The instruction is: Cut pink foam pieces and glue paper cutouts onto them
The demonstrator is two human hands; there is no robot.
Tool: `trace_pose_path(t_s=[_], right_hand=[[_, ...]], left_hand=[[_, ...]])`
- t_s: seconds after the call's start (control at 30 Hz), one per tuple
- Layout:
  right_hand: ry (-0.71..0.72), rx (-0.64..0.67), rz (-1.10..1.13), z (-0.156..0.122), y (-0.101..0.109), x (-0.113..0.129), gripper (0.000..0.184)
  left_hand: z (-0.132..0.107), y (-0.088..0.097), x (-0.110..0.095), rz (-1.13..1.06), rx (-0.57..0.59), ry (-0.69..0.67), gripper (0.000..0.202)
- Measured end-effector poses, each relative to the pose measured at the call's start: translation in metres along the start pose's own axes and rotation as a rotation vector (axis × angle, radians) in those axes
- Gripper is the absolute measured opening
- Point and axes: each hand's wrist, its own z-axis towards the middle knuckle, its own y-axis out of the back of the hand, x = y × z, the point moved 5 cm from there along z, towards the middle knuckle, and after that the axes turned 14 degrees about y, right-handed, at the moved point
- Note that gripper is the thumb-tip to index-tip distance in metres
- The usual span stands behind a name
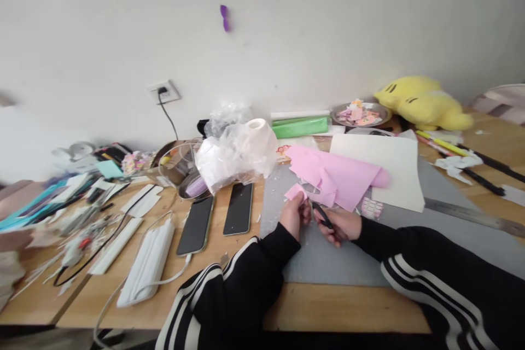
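My left hand (293, 216) pinches a small piece of pink paper (293, 192) above the grey cutting mat (344, 262). In my right hand (338, 224) are black-handled scissors (323, 216), their tip pointing at the paper by my left fingers; the blades are hardly visible. Just beyond both hands lies a larger, partly rolled sheet of pink paper (348, 175) with cut edges. It overlaps a cream sheet (394, 169). A small pink-and-white patterned piece (372, 208) rests to the right of my right hand.
Two phones (238, 209) and a white power bank or strip (146, 262) with cables lie left of the mat. Behind are a plastic-wrapped roll (257, 142), a green packet (301, 127), a bowl of pink pieces (381, 115) and a yellow plush toy (422, 101). A metal ruler (467, 213) lies right.
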Motion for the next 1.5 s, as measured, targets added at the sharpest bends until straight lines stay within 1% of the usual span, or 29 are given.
trace_pose_path(t_s=[0.1, 0.27, 0.5, 0.6, 0.7, 0.8, 0.83, 0.9, 0.93, 0.97, 1.0, 1.07, 1.13, 1.23, 1.33, 1.4, 1.43, 1.5], right_hand=[[-0.014, -0.007, 0.001, 0.0, -0.001, 0.0, 0.028], [0.017, -0.001, 0.016, 0.001, -0.002, 0.0, 0.029], [0.01, -0.028, 0.062, 0.002, 0.0, -0.003, 0.026], [0.022, -0.057, 0.028, 0.003, 0.001, -0.001, 0.026], [0.098, -0.116, -0.09, 0.001, 0.006, 0.01, 0.03], [0.219, -0.227, -0.245, -0.008, 0.023, 0.033, 0.028], [0.328, -0.317, -0.45, -0.014, 0.033, 0.047, 0.027], [0.411, -0.458, -0.6, -0.027, 0.052, 0.066, 0.021], [0.466, -0.595, -0.828, -0.036, 0.063, 0.078, 0.02], [0.484, -0.673, -1.009, -0.043, 0.071, 0.086, 0.02], [0.494, -0.693, -1.143, -0.046, 0.076, 0.092, 0.019], [0.475, -0.697, -1.354, -0.049, 0.085, 0.096, 0.022], [0.428, -0.722, -1.475, -0.05, 0.094, 0.094, 0.023], [0.376, -0.815, -1.521, -0.052, 0.104, 0.091, 0.02], [0.398, -0.845, -1.477, -0.054, 0.105, 0.093, 0.016], [0.461, -0.795, -1.448, -0.053, 0.096, 0.094, 0.015], [0.504, -0.746, -1.431, -0.05, 0.087, 0.093, 0.015], [0.596, -0.602, -1.367, -0.043, 0.065, 0.085, 0.013]], left_hand=[[0.002, 0.001, 0.0, 0.012, 0.009, -0.017, 0.038], [0.002, -0.001, -0.001, 0.022, 0.016, -0.041, 0.038], [-0.002, -0.004, -0.002, 0.065, 0.036, -0.037, 0.037], [-0.004, -0.005, -0.002, 0.085, 0.037, -0.033, 0.037], [-0.005, -0.005, -0.001, 0.103, 0.042, -0.033, 0.035], [-0.005, -0.004, -0.003, 0.123, 0.028, -0.075, 0.031], [-0.005, -0.002, -0.006, 0.134, 0.013, -0.106, 0.031], [-0.005, 0.003, -0.016, 0.165, -0.034, -0.199, 0.03], [-0.005, 0.007, -0.023, 0.194, -0.071, -0.252, 0.03], [-0.005, 0.012, -0.031, 0.223, -0.13, -0.327, 0.03], [-0.006, 0.018, -0.04, 0.247, -0.204, -0.406, 0.029], [-0.006, 0.028, -0.052, 0.242, -0.261, -0.459, 0.026], [-0.004, 0.036, -0.059, 0.25, -0.303, -0.476, 0.025], [-0.002, 0.039, -0.06, 0.292, -0.32, -0.466, 0.026], [-0.002, 0.033, -0.051, 0.358, -0.295, -0.435, 0.028], [-0.005, 0.026, -0.043, 0.409, -0.262, -0.411, 0.03], [-0.007, 0.022, -0.039, 0.437, -0.237, -0.401, 0.031], [-0.011, 0.013, -0.032, 0.497, -0.164, -0.389, 0.033]])
